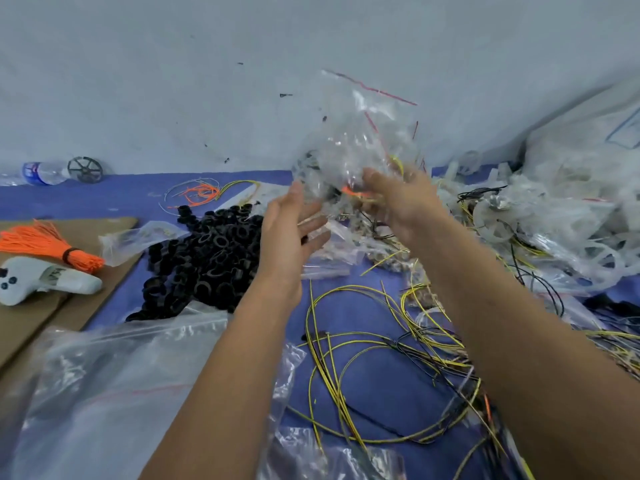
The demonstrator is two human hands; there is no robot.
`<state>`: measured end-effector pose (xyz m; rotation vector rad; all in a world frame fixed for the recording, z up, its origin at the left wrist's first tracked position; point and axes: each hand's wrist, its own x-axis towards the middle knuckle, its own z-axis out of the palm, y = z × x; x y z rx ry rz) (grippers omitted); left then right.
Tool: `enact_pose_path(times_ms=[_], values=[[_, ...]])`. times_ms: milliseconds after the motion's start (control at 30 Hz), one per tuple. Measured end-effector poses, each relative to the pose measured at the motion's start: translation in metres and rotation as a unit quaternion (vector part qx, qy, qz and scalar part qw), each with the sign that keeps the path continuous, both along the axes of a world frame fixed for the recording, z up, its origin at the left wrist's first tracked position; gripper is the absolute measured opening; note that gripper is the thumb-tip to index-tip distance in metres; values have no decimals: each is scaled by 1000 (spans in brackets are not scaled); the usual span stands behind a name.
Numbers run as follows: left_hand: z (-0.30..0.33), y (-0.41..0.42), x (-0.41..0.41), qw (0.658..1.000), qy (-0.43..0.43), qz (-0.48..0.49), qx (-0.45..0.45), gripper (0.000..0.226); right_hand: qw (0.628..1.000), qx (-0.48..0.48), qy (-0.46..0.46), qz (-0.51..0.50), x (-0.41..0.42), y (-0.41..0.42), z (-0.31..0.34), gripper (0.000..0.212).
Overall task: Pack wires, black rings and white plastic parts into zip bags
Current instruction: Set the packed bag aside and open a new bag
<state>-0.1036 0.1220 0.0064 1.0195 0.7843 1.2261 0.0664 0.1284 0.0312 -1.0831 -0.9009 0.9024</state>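
Above the middle of the blue-covered table [374, 393], a clear zip bag [360, 140] is held up, its red zip line at the top and something orange visible low inside it. The bag's lower part is grasped by the right hand [401, 199], whose fingers are curled round the crumpled film. The left hand [291, 230] is raised just beside the bag with its fingers straight and spread; its grip is released, and whether the fingertips touch the film cannot be told through the blur.

The black rings [204, 258] lie heaped on the table to the left of the hands, the yellow and black wires [363, 358] are tangled below the forearms, and the white plastic parts [519, 220] are piled to the right among more bags. An orange wire bundle [45, 244] rests on cardboard [114, 233] at the far left.

The bag is judged light, limp and slippery, so it is best taken at the stiffer zip edge, one hand at each side of the mouth. The wires look springy and prone to snag; they would be better gathered into a loop and pinched at the middle.
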Motion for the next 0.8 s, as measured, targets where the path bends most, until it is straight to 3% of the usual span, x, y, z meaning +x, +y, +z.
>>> enact_pose_path(times_ms=[133,300,433,500,567,633,733,800], values=[[11,3,18,1000,-8,9,13,32,996,33,82,14,13,50,55,60],[-2,1,23,999,-22,38,8,28,997,-71,12,17,0,35,34,38],[-14,-5,15,992,-87,87,-26,27,996,-80,-41,5,-34,-33,-12,18],[-13,-8,11,986,-119,114,-24,24,990,-84,-116,17,-52,-67,-34,8],[-8,-12,8,980,-146,131,-15,22,967,-81,-239,44,-73,-97,-51,11],[0,-17,6,977,-171,128,-1,19,928,-51,-360,73,-90,-121,-65,16],[8,-25,5,978,-179,101,28,20,884,-11,-454,109,-105,-146,-67,19],[13,-30,4,980,-178,84,37,22,832,14,-528,169,-112,-155,-67,32]])
